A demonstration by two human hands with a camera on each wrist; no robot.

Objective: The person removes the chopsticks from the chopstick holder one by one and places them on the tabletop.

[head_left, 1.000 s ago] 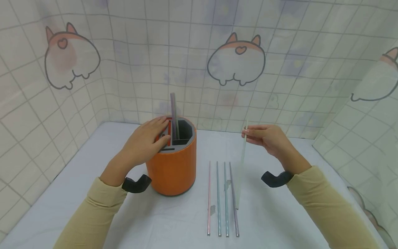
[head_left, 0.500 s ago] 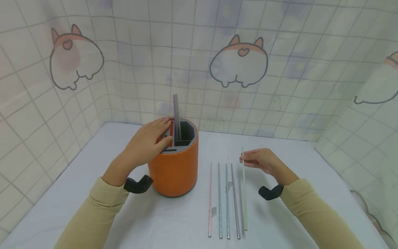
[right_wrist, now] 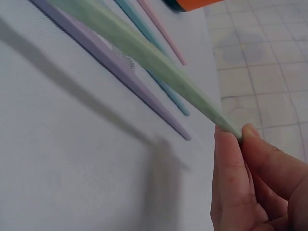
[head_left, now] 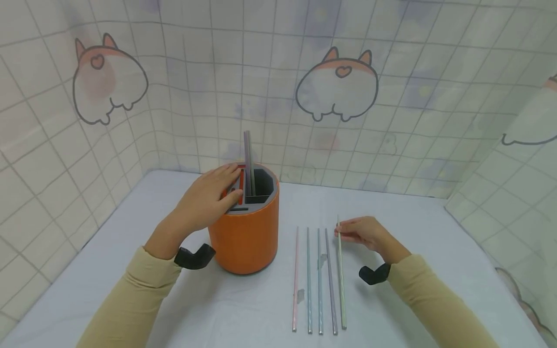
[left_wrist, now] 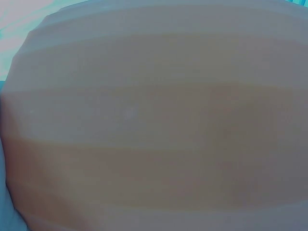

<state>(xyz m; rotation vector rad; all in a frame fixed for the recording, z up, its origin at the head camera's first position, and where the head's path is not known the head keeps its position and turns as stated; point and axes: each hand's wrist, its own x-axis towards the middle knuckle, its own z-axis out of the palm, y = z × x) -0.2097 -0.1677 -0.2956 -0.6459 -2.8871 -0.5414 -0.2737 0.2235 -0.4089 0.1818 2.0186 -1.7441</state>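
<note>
My right hand (head_left: pixel 362 233) pinches the far end of a pale green chopstick (head_left: pixel 341 285), which lies lengthwise close over the table. In the right wrist view, thumb and forefinger hold the green chopstick (right_wrist: pixel 159 65) by its thin tip, and its shadow falls on the cloth. To its left lie a purple chopstick (head_left: pixel 331 282), two blue chopsticks (head_left: pixel 319 282) (head_left: pixel 309 282) and a pink chopstick (head_left: pixel 296 280), side by side. My left hand (head_left: pixel 201 199) rests on top of an orange utensil holder (head_left: pixel 245 241), fingers extended over its grey slotted top. The left wrist view is filled by a blurred brownish surface.
Purple and pale green sticks (head_left: pixel 248 154) stand upright in a slot of the holder. A white cloth (head_left: pixel 243 309) covers the table. Grid-patterned fabric (head_left: pixel 270 106) with cartoon corgis hangs behind and at both sides. Small grey patches (head_left: pixel 300 295) show on the cloth.
My right hand has come down and toward me with the green chopstick, bringing it from tilted above the purple one to nearly flat beside the row. The left hand stays on the holder.
</note>
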